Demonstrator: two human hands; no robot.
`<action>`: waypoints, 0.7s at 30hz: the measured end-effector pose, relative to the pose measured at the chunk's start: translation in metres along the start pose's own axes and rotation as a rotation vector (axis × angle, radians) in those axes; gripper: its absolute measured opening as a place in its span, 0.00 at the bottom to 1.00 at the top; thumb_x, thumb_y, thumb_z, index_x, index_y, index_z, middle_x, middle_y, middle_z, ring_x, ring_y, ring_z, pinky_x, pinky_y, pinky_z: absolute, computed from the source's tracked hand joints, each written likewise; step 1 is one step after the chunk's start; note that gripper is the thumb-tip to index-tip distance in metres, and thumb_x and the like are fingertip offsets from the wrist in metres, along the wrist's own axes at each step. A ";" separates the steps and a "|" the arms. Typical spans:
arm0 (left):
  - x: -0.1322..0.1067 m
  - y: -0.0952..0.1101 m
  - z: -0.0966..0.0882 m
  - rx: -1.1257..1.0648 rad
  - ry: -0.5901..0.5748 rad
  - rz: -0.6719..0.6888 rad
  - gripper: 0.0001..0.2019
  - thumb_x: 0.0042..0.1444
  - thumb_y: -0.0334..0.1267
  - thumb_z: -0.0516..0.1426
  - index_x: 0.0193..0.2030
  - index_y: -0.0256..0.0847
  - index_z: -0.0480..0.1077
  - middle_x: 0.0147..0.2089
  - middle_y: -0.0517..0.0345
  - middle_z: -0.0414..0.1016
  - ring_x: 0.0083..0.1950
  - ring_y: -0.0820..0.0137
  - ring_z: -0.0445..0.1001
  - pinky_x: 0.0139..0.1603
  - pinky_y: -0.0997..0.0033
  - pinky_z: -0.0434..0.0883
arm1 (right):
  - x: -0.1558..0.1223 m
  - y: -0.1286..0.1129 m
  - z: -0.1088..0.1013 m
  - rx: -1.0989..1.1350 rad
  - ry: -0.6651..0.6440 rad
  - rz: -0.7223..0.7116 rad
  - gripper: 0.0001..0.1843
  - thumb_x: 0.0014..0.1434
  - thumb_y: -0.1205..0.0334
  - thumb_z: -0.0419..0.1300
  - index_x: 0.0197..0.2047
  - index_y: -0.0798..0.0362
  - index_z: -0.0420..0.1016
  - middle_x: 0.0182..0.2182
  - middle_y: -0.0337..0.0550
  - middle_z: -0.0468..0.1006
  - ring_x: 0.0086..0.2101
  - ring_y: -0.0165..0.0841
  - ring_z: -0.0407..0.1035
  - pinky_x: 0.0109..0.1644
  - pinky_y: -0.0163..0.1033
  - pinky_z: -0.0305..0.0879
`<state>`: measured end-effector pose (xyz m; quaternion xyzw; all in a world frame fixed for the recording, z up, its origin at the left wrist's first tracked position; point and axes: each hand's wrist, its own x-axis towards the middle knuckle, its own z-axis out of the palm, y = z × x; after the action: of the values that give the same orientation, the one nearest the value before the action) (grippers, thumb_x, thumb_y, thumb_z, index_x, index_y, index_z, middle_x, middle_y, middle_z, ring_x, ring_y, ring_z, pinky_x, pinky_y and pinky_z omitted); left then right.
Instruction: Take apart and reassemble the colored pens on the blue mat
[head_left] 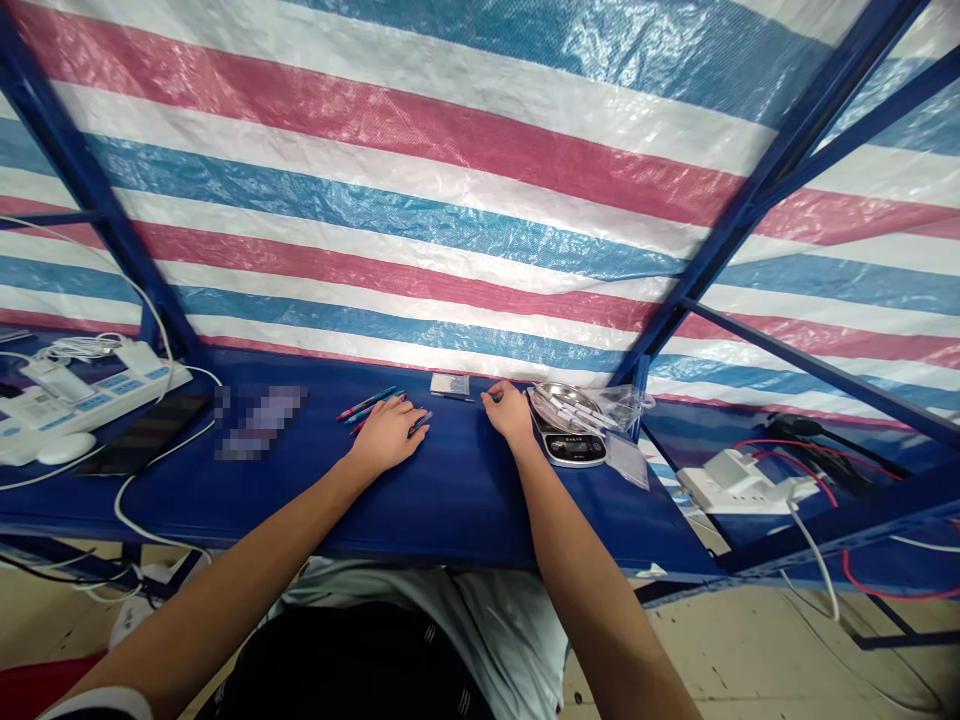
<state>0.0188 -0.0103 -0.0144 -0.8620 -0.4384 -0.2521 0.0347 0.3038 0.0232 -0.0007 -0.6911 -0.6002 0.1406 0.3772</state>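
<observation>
My left hand (388, 435) rests low over the blue tabletop (457, 500), closed with a blue pen (421, 423) between thumb and fingers. Beside its fingertips several red, teal and blue pens (366, 404) lie in a loose bunch. To the right, my right hand (508, 410) is curled in a pinch; a small dark bit shows at the fingertips, too small to name. Between the hands and farther back lie a small clear bag with a white label (450, 384) and a dark, thin pen-like piece (454, 397). The right hand is just left of a kitchen scale (576, 447).
On the scale's metal pan sit white sticks (574, 410) in clear plastic. A clear packet (627, 460) overlaps its right side. Power strips (97, 395), cables and a dark phone (146, 435) occupy the left. A white adapter (739, 480) stands right, past a blue frame post (705, 270).
</observation>
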 end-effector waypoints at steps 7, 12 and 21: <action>-0.001 0.016 -0.002 -0.008 -0.004 0.054 0.22 0.72 0.55 0.56 0.59 0.44 0.81 0.47 0.43 0.84 0.59 0.45 0.75 0.66 0.40 0.66 | -0.025 -0.017 0.012 -0.041 -0.275 -0.275 0.07 0.66 0.56 0.69 0.44 0.48 0.78 0.31 0.41 0.83 0.32 0.37 0.76 0.37 0.38 0.63; -0.001 0.011 -0.005 -0.096 0.016 0.072 0.18 0.74 0.52 0.54 0.57 0.47 0.81 0.51 0.46 0.83 0.58 0.50 0.76 0.67 0.43 0.66 | -0.038 -0.029 0.018 0.014 -0.335 -0.450 0.10 0.68 0.51 0.68 0.46 0.47 0.80 0.28 0.39 0.82 0.30 0.37 0.75 0.36 0.38 0.61; -0.003 -0.021 0.001 0.000 0.058 -0.145 0.13 0.69 0.45 0.59 0.53 0.45 0.81 0.51 0.45 0.84 0.56 0.46 0.77 0.56 0.47 0.70 | -0.038 -0.033 0.022 0.076 -0.356 -0.415 0.06 0.70 0.55 0.65 0.45 0.47 0.81 0.28 0.38 0.81 0.30 0.35 0.75 0.35 0.36 0.62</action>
<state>0.0014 0.0006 -0.0199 -0.8203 -0.4983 -0.2791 0.0292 0.2563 -0.0044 -0.0022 -0.5031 -0.7802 0.2018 0.3121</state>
